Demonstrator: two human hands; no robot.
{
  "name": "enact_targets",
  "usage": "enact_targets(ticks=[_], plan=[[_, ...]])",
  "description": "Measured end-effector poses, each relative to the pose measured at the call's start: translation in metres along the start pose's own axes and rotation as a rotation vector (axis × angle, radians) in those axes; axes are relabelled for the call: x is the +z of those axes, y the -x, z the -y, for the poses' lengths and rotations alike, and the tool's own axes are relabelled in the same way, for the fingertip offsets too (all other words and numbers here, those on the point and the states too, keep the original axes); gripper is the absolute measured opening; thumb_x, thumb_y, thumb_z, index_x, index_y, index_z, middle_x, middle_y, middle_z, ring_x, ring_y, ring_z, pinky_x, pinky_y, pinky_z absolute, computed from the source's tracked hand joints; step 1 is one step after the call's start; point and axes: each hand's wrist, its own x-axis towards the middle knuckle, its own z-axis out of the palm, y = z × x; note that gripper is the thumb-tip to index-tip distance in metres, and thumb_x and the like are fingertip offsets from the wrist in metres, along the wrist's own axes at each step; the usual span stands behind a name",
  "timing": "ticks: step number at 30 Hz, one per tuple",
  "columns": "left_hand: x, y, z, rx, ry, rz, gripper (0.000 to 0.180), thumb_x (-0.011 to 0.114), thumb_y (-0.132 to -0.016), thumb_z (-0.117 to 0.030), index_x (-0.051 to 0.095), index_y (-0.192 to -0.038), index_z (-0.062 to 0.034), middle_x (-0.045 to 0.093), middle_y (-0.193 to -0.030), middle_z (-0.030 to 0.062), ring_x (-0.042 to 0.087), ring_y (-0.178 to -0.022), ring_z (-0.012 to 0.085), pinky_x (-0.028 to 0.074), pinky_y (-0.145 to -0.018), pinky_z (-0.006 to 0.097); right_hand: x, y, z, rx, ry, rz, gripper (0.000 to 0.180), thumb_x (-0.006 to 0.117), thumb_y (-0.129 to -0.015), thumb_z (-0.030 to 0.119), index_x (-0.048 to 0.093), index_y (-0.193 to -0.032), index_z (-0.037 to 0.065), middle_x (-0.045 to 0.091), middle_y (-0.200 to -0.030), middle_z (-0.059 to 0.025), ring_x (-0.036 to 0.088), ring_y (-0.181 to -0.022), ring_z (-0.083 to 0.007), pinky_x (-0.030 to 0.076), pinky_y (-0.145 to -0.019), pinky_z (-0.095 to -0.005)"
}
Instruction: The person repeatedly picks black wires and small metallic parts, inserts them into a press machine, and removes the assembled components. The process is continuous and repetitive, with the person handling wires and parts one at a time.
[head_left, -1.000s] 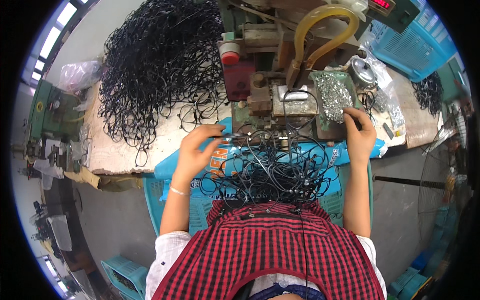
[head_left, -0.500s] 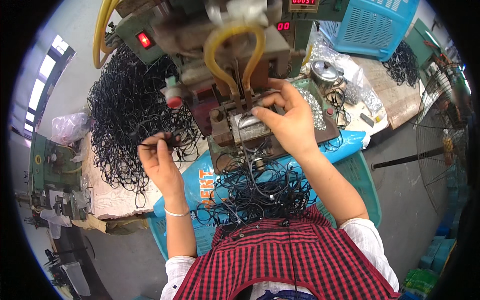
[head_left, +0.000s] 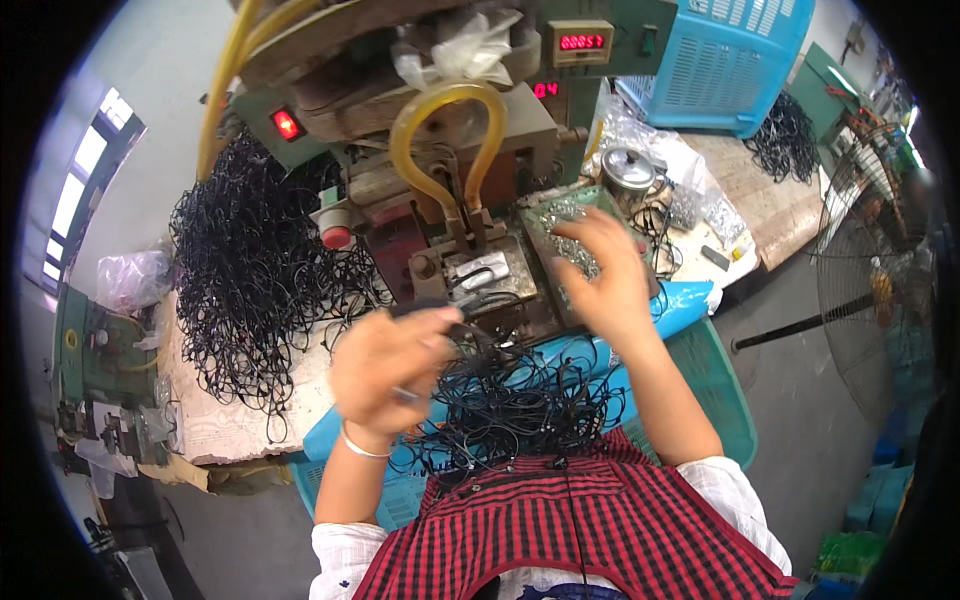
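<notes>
My left hand (head_left: 390, 365), smeared by motion, is in front of the bench press (head_left: 520, 130), closed with a black cord (head_left: 420, 305) at its fingers. Just beyond it, a dark strand lies across the pale metal block (head_left: 480, 272) of the press. My right hand (head_left: 612, 280) hovers at a green tray (head_left: 532, 222) of small silver metal pieces (head_left: 562, 215), its thumb and fingers apart. Whether a fingertip touches a piece is too blurred to tell. Tangled black cords with small fittings (head_left: 510, 405) lie between my forearms, over blue plastic sheeting (head_left: 685, 300).
A large heap of black cords (head_left: 240, 280) covers the bench on the left. A red push button (head_left: 336, 237) projects beside the press. Right of the tray stand a lidded metal pot (head_left: 628, 170) and clear plastic bags (head_left: 690, 175). A blue crate (head_left: 715, 65) and a fan (head_left: 860, 290) are farther right.
My right hand has left the press block and moved right to the tray. My left hand has come from the cord heap toward the press front. The view has shifted slightly.
</notes>
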Motion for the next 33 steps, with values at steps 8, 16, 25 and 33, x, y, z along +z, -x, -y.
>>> enact_targets(ticks=[8, 16, 25, 33], plan=[[0.036, 0.001, 0.009, 0.338, -0.172, 0.174, 0.015, 0.072, -0.077, -0.005, 0.07, -0.092, -0.0056, 0.077, -0.109, 0.0119, 0.065, -0.065, 0.0208, 0.062, -0.068, 0.036, 0.016, 0.002, -0.078, -0.082, 0.332, -0.223, 0.016, 0.08, -0.078, 0.014, 0.07, -0.087, 0.006, 0.069, -0.111, -0.0175, 0.062, -0.118, -0.0377, 0.049, -0.098, -0.0447], [0.029, 0.0, 0.004, 0.209, -0.124, 0.221, 0.021, 0.077, -0.073, 0.0, 0.072, -0.092, -0.0061, 0.077, -0.11, 0.0109, 0.062, -0.062, 0.019, 0.059, -0.065, 0.032, 0.018, 0.002, -0.074, 0.039, 0.264, -0.236, 0.012, 0.078, -0.078, 0.013, 0.07, -0.086, 0.007, 0.07, -0.09, -0.0117, 0.066, -0.092, -0.0347, 0.051, -0.081, -0.0459], [0.01, 0.085, -0.059, -0.503, -0.208, 0.65, 0.057, 0.082, -0.083, -0.03, 0.062, -0.133, -0.0117, 0.058, -0.136, 0.0155, 0.057, -0.118, 0.0364, 0.049, -0.099, 0.045, 0.024, 0.005, -0.076, 0.168, -0.094, -0.241, 0.013, 0.072, -0.088, 0.007, 0.072, -0.101, 0.002, 0.074, -0.091, -0.0087, 0.071, -0.085, -0.0185, 0.054, -0.078, -0.032], [-0.127, 0.01, -0.023, -0.945, 0.206, 0.991, 0.026, 0.083, -0.081, -0.017, 0.08, -0.104, -0.0055, 0.079, -0.1, 0.0111, 0.075, -0.09, 0.0291, 0.059, -0.083, 0.036, 0.022, -0.003, -0.053, 0.231, -0.172, -0.152, 0.014, 0.072, -0.088, 0.004, 0.071, -0.101, -0.002, 0.074, -0.091, -0.0085, 0.069, -0.089, -0.0157, 0.053, -0.085, -0.0295]])
